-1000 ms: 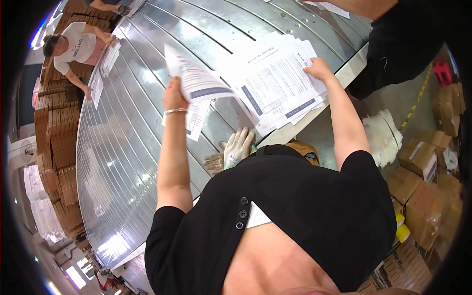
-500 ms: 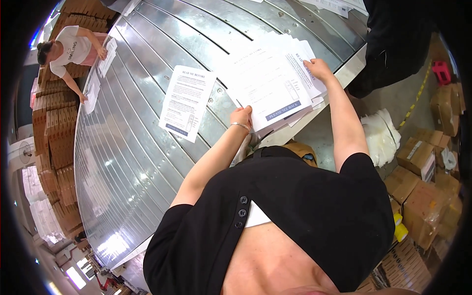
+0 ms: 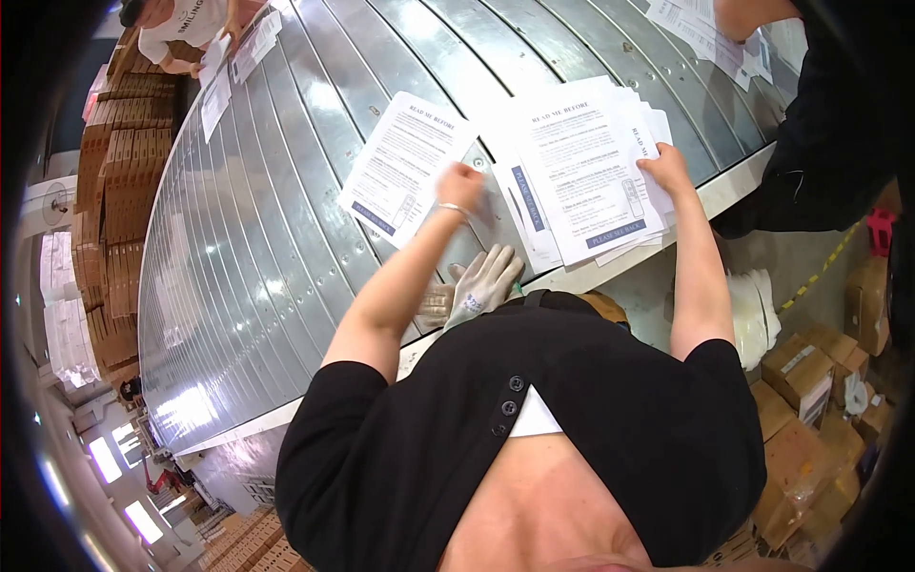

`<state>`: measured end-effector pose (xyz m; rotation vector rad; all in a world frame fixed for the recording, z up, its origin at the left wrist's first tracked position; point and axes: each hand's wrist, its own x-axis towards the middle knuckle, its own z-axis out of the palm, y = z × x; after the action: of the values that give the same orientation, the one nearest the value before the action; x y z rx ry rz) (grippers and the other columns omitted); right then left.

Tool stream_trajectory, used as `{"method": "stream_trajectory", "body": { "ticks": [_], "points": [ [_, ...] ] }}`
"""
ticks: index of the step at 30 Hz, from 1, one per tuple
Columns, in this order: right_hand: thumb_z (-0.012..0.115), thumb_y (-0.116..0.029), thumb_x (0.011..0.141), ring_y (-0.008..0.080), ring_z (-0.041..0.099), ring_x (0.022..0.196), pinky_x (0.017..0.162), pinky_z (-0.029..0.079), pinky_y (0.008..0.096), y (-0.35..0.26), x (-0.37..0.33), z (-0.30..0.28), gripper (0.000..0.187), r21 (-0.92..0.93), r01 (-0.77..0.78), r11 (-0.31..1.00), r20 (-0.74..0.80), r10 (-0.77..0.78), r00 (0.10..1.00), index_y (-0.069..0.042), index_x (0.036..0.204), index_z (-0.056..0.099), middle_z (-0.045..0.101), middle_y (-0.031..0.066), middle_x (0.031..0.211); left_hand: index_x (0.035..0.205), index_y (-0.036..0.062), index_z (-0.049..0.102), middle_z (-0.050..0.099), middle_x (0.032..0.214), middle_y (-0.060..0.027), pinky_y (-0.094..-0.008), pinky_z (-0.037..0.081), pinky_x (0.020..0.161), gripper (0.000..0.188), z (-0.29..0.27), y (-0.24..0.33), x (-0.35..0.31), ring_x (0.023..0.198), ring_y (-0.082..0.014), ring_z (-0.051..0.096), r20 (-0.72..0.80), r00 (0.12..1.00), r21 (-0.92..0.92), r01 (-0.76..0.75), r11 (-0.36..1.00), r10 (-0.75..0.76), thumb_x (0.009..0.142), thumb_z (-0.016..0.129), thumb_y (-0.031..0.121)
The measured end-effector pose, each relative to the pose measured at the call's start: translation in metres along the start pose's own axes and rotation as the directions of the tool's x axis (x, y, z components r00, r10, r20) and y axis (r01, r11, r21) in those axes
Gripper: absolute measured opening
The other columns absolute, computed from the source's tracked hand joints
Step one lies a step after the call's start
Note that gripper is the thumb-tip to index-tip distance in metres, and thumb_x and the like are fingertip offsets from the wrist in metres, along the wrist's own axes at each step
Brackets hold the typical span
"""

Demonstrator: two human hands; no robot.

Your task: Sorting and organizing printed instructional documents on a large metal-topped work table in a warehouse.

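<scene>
A pile of white printed sheets (image 3: 596, 162) with dark blue bands lies fanned at the table's near edge. My right hand (image 3: 667, 172) is closed on the pile's right edge, thumb on top. Left of the pile, a separate printed sheet (image 3: 391, 157) lies slanted on the table. My left hand (image 3: 460, 188), with a bracelet at the wrist, is over that sheet's right edge. Its fingers look curled but are blurred, so whether they grip the paper is unclear. A pair of whitish work gloves (image 3: 484, 283) lies below, near my waist.
The ribbed metal table (image 3: 267, 219) stretches away to the left. At the far left a co-worker (image 3: 186, 38) handles papers. Another co-worker's arm (image 3: 748, 17) is over printed sheets (image 3: 710, 38) at the upper right. Cardboard boxes (image 3: 801, 439) crowd the floor to the right.
My left hand has moved from the pile's left side to the separate sheet. A different printed page tops the pile. The gloves have come into fuller view as the view turned.
</scene>
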<state>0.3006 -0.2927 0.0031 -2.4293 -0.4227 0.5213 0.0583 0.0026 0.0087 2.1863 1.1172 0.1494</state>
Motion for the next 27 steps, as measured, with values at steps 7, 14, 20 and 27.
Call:
{"method": "stream_trajectory", "body": {
  "ticks": [7, 14, 20, 27],
  "points": [
    [0.068, -0.019, 0.06, 0.0308, 0.061, 0.078, 0.069, 0.047, 0.0357, -0.008, 0.004, -0.002, 0.035, -0.075, 0.033, 0.997, -0.022, -0.035, 0.999, 0.003, 0.087, 0.061, 0.062, 0.0199, 0.084, 0.114, 0.0044, 0.049, 0.051, 0.115, -0.0168, -0.0365, 0.039, 0.093, 0.065, -0.132, -0.146, 0.11, 0.108, -0.0298, 0.048, -0.038, 0.983, 0.505, 0.173, 0.846, -0.178, 0.06, 0.072, 0.031],
    [0.07, -0.021, 0.057, 0.032, 0.059, 0.083, 0.074, 0.046, 0.0359, -0.003, 0.007, 0.007, 0.038, -0.053, 0.007, 0.999, -0.023, -0.008, 1.0, 0.0, 0.088, 0.061, 0.061, 0.0192, 0.089, 0.103, -0.0057, 0.054, 0.061, 0.094, -0.0188, -0.035, 0.05, 0.064, 0.056, -0.155, -0.18, 0.126, 0.08, -0.0244, 0.061, -0.045, 0.953, 0.362, 0.295, 0.884, -0.299, 0.056, 0.075, 0.018],
    [0.07, -0.022, 0.059, 0.0285, 0.06, 0.081, 0.073, 0.047, 0.034, -0.01, -0.004, -0.005, 0.037, -0.067, -0.049, 0.997, 0.042, 0.052, 0.998, -0.002, 0.089, 0.062, 0.063, 0.0165, 0.088, 0.09, -0.002, 0.062, 0.063, 0.077, -0.0066, -0.0286, 0.045, 0.064, 0.024, -0.159, -0.123, 0.125, 0.071, -0.0137, 0.058, 0.197, 0.975, -0.034, 0.109, 0.993, -0.101, 0.073, 0.063, 0.015],
    [0.069, -0.02, 0.06, 0.0274, 0.061, 0.078, 0.07, 0.047, 0.0341, -0.003, 0.003, -0.002, 0.034, -0.093, 0.001, 0.996, 0.041, 0.003, 0.999, -0.001, 0.087, 0.063, 0.063, 0.0157, 0.085, 0.085, -0.0002, 0.063, 0.059, 0.068, 0.0012, -0.0214, 0.042, 0.057, 0.015, -0.21, 0.028, 0.086, 0.063, -0.0056, 0.051, 0.191, 0.921, -0.11, -0.323, 0.94, 0.339, 0.077, 0.06, 0.011]
  ]
}}
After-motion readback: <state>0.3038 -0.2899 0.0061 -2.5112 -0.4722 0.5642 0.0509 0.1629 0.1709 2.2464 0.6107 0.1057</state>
